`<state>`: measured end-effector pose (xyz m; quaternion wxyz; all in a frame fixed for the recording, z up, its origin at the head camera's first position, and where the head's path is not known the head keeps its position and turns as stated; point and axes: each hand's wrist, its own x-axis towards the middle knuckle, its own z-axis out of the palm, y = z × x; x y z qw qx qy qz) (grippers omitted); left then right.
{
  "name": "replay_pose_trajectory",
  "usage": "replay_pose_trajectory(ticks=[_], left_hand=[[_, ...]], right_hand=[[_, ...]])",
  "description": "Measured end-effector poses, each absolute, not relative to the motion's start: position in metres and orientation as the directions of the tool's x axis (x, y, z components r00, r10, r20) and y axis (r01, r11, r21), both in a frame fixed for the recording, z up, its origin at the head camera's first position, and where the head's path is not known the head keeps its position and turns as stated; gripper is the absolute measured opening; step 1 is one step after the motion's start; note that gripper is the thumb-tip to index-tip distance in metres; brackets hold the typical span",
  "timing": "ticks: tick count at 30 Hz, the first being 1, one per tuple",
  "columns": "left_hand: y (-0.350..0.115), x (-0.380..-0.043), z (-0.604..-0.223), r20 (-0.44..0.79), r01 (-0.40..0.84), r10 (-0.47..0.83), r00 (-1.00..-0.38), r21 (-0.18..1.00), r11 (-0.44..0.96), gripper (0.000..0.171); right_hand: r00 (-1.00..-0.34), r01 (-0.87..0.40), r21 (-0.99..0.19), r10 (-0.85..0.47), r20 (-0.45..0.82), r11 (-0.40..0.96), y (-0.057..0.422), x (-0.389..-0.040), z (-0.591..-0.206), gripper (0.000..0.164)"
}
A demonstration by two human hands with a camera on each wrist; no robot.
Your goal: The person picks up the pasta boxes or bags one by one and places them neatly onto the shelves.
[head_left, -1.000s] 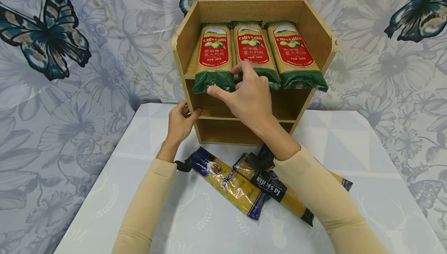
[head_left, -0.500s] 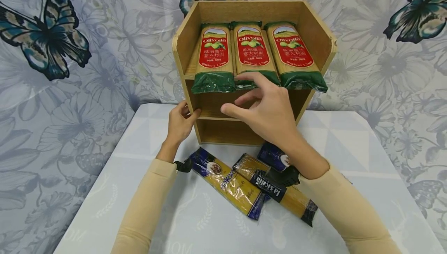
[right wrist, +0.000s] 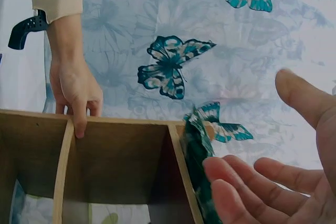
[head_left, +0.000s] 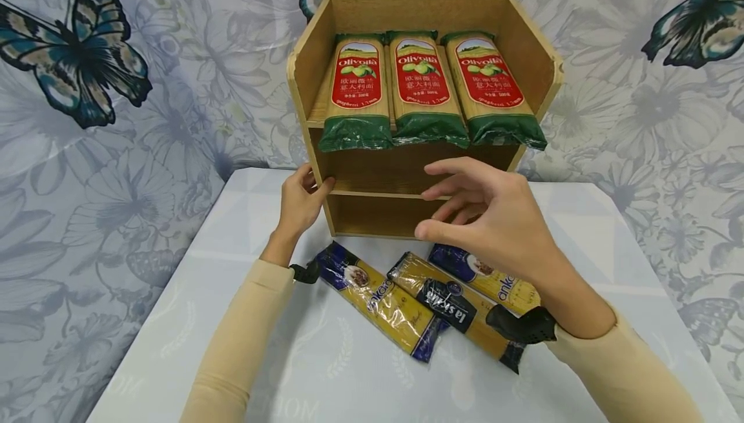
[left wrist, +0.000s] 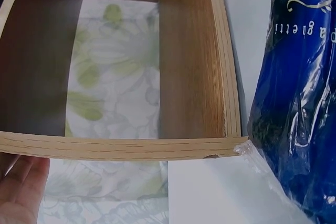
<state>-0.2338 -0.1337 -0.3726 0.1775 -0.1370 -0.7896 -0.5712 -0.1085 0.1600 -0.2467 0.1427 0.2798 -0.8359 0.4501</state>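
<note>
A small wooden shelf stands on the table. My left hand grips its left side panel, thumb on the front edge, as the right wrist view also shows. Three spaghetti packs with red labels and green ends, the left one, the middle one and the right one, lie side by side on the top shelf, their front ends jutting over its edge. My right hand hovers in front of the lower compartments, fingers loosely bent and thumb apart, holding nothing.
On the table before the shelf lie a blue-and-yellow pasta pack, a black-labelled pack and another blue-and-yellow pack partly behind my right hand. A butterfly-printed cloth hangs behind the shelf.
My right hand has left the front end of the packs and drawn back down and to the right, its fingers spreading. The left hand stays on the side panel.
</note>
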Motion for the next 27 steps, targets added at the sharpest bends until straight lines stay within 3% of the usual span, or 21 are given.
replay_pose_trajectory(ticks=[8, 18, 27], left_hand=[[-0.133, -0.234, -0.373, 0.448, 0.432, 0.013, -0.894, 0.854, 0.291, 0.036], [-0.133, -0.232, -0.373, 0.414, 0.397, 0.010, -0.910, 0.868, 0.298, 0.038], [-0.133, -0.233, -0.373, 0.416, 0.399, 0.009, -0.909, 0.865, 0.303, 0.036]], right_hand=[[-0.816, -0.578, -0.660, -0.355, 0.457, 0.479, 0.184, -0.095, -0.245, 0.071], [-0.750, -0.661, -0.612, -0.409, 0.520, 0.435, 0.205, -0.089, -0.256, 0.084], [-0.803, -0.596, -0.645, -0.348, 0.484, 0.479, 0.230, -0.083, -0.277, 0.078]])
